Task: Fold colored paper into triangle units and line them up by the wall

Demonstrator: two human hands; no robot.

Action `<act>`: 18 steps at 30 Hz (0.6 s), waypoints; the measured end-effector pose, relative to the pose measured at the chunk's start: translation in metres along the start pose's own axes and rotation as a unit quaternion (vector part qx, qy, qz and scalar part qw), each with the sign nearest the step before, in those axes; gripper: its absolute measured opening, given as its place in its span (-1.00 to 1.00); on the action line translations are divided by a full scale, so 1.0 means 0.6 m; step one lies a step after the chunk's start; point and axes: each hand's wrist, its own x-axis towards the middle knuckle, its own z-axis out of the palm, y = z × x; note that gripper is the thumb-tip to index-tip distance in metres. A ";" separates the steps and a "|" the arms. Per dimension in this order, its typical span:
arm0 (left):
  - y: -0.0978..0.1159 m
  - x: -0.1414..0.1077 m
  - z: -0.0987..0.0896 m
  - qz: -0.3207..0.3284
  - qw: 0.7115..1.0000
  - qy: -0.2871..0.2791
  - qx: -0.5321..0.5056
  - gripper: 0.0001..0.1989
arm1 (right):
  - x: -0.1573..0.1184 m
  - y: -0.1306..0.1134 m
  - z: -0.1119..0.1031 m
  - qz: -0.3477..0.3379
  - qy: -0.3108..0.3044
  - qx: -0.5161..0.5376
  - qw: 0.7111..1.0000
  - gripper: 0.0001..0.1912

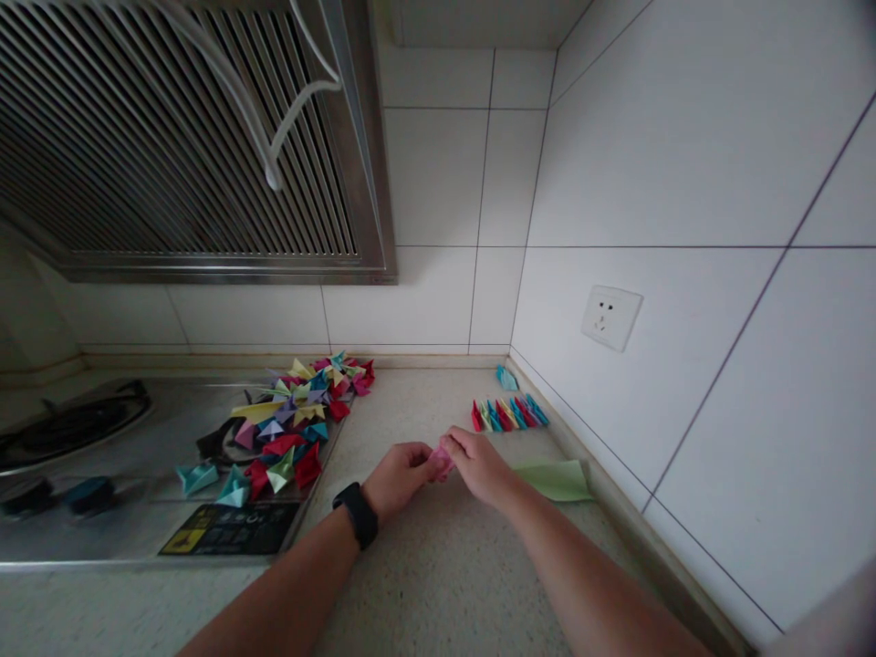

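Between my two hands is a small piece of folded pink paper (443, 462), partly hidden by my fingers. My left hand (401, 479), with a black watch on its wrist, pinches the paper from the left. My right hand (475, 464) grips it from the right and above. Just right of my right hand, a light green paper sheet (557, 480) lies on the countertop. Beyond the hands stands a row of folded paper pieces (510, 414) in red, blue and pale green, with a blue folded piece (506, 378) behind it.
Many-coloured folded paper pieces (294, 420) are heaped over the right part of the gas stove (171, 438). A steel range hood (205, 146) with a hanging white cable (272, 164) is overhead. The tiled right wall carries a power socket (611, 318).
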 end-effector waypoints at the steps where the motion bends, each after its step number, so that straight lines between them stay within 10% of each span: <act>1: 0.000 0.000 0.000 0.001 1.000 -0.001 -0.012 -0.60 | 0.000 -0.001 -0.002 -0.002 -0.005 -0.002 1.000 -0.63; 18: 0.004 -0.005 -0.001 0.008 0.995 -0.065 -0.071 -0.61 | -0.002 -0.014 -0.003 0.037 -0.059 0.130 0.989 -0.57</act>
